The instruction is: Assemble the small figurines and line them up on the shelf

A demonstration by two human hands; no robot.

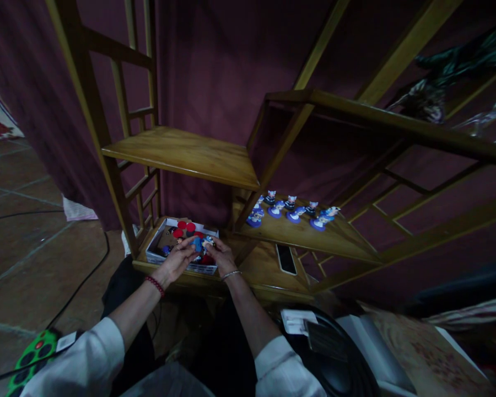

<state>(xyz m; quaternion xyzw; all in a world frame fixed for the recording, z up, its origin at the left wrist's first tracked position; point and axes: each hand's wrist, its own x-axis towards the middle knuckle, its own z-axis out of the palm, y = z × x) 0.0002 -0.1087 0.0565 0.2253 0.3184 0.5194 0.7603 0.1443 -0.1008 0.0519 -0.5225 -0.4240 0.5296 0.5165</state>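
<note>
Over the front of a shallow white box (152, 255) both of my hands are close together. My left hand (181, 258) has its fingers closed on a small blue piece (197, 244), which looks like a figurine base. In my right hand (220, 255) the fingers pinch a small blue-and-white figurine (208, 242), right beside the blue piece; whether the two touch I cannot tell. Red round pieces (182, 225) and other small figure parts lie in the box, partly hidden by my hands. Several finished-looking figurines on purple bases (296, 214) stand on the shelf to the right.
The box sits on the low board of a wooden shelf unit (182, 154). A phone (286, 259) lies on that board to the right. Cables and a green power strip (31, 361) are on the floor at left. A black round object (334, 353) and cartons (430, 347) stand at lower right.
</note>
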